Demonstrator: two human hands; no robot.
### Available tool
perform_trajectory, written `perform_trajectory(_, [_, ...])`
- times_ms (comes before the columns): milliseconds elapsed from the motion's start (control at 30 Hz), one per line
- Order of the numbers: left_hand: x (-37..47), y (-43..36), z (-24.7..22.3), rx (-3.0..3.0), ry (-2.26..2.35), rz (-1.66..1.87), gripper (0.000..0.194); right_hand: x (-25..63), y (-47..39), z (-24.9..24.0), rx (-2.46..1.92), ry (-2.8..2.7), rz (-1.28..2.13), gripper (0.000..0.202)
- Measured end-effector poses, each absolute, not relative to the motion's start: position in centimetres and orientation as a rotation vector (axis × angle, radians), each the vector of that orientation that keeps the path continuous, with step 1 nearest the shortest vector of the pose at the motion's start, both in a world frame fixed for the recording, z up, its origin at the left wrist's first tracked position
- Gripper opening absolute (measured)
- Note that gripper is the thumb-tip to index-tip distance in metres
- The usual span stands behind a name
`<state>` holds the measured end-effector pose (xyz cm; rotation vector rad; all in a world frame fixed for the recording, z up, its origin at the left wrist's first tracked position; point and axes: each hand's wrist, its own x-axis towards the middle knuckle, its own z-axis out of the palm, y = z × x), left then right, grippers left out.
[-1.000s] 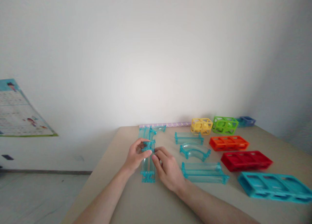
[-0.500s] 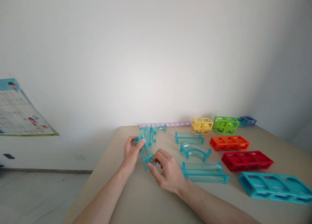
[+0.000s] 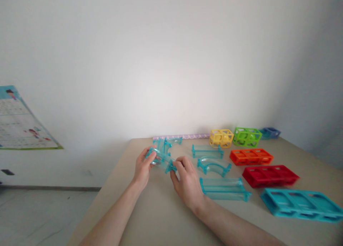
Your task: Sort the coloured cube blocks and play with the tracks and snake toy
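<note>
Between my hands, above the table, is a clear teal plastic track piece (image 3: pixel 161 159). My left hand (image 3: pixel 143 166) is closed on its left end, thumb on top. The fingers of my right hand (image 3: pixel 186 181) pinch its right end, where darker teal connectors show; whether a second part is joined there I cannot tell. Just behind the held piece lie other clear teal track pieces (image 3: pixel 162 145), including a small curved one (image 3: pixel 176 141). To the right of my right hand are a long straight track (image 3: pixel 224 189), a curved track (image 3: pixel 214 166) and a shorter straight track (image 3: pixel 207 151).
On the table's (image 3: pixel 134 217) right side are open frame blocks: turquoise (image 3: pixel 301 205), red (image 3: pixel 270 176), orange (image 3: pixel 251 156), green (image 3: pixel 246 137), yellow (image 3: pixel 221 138) and blue (image 3: pixel 272 132). A white wall (image 3: pixel 171 60) rises behind, with a purple strip (image 3: pixel 184 136) along the table's back edge.
The held track piece has turned from pointing toward me to lying more crosswise, its right end swinging up and to the right. My right hand has moved slightly up and right with it.
</note>
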<state>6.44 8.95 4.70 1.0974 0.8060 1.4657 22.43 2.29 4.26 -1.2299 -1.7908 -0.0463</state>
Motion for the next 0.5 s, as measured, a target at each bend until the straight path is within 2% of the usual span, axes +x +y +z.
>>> perform_trajectory(100, [6.2, 8.9, 5.0, 1.101, 0.729, 1.415, 0.039, 22.7, 2.5, 4.3, -1.259, -1.741, -0.178, 0.019])
perform_trajectory(267, [6.4, 8.5, 5.3, 1.156, 0.698, 1.392, 0.032, 22.6, 2.0, 4.5, -1.266, -1.671, -0.295, 0.044])
perform_trajectory(500, [7.4, 8.9, 3.4, 1.7, 0.988, 1.328, 0.025, 22.4, 1.0, 5.2, -0.822, -2.091, 0.085, 0.036])
